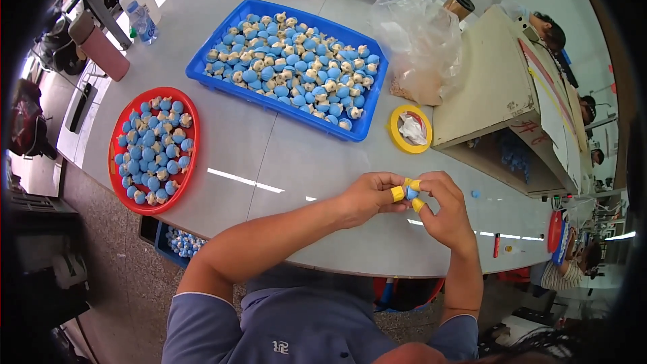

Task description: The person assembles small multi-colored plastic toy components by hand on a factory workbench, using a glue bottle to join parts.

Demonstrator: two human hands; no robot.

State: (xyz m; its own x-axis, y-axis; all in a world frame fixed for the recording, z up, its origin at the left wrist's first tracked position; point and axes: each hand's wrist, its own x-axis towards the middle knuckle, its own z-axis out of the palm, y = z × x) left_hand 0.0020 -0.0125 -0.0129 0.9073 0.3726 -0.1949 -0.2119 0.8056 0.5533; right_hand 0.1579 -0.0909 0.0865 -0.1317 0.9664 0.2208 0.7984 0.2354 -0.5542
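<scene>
My left hand (367, 201) and my right hand (447, 214) meet over the near side of the grey table. Between their fingertips they pinch a small blue toy piece (411, 193), mostly covered by the fingers. Yellow tape wraps several of my fingertips. Beyond my hands stands a blue tray (269, 103) filled with small blue-and-cream toy figures (296, 61). To the left, a round red tray (159, 209) holds more of these figures (149, 152). A roll of yellow tape (395, 137) lies beyond my hands, with crumpled white material in its middle.
On the right stands an open-fronted box (482, 111) with blue pieces inside. Clear plastic bags (421, 40) lie behind the tape. A pink bottle (101, 50) and a water bottle (142, 25) stand at far left. Below the table edge is a crate (164, 243) of blue-and-white pieces.
</scene>
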